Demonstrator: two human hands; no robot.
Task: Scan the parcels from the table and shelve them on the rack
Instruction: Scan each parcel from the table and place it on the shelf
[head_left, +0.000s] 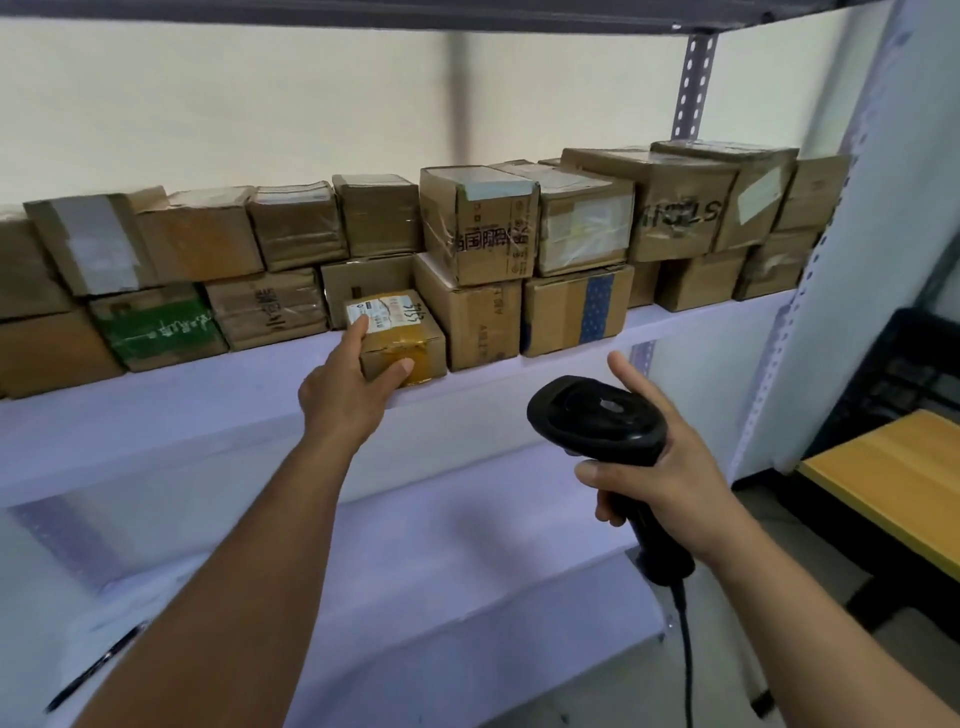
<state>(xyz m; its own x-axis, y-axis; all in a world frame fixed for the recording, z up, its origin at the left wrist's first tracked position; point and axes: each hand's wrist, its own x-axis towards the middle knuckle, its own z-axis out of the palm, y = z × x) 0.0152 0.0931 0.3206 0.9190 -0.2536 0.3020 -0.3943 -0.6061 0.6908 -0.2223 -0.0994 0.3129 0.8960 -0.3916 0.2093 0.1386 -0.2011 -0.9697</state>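
- My left grip (345, 387) reaches up to the small brown cardboard parcel (410, 332), which is bound in yellow tape and has a white label. My forefinger lies on the label's near-left corner and my thumb presses the front face, so I am grasping that corner.
- The parcel sits flat at the front edge of the pale lilac metal shelf (208, 415), about midway along it. The label faces up.
- Its long axis seems to run from the shelf's front edge toward the back, with a short taped face turned to me. Its back end touches a plain carton behind it, and its right side is close against a taller box.
- A double-stacked row of brown cardboard boxes (582, 228) fills the back of the same shelf from the left end to the right end.
- My right grip (670, 467) is clenched round the handle of the black handheld barcode scanner (597, 415), with the thumb lifted free. The scanner stands roughly upright, head on top and aimed away toward the shelf. Its black cable hangs from the butt.
- A dark pen (98, 665) lies on the lower shelf near its left end.
- A yellow-topped surface (893, 478) stands to the right of the rack.
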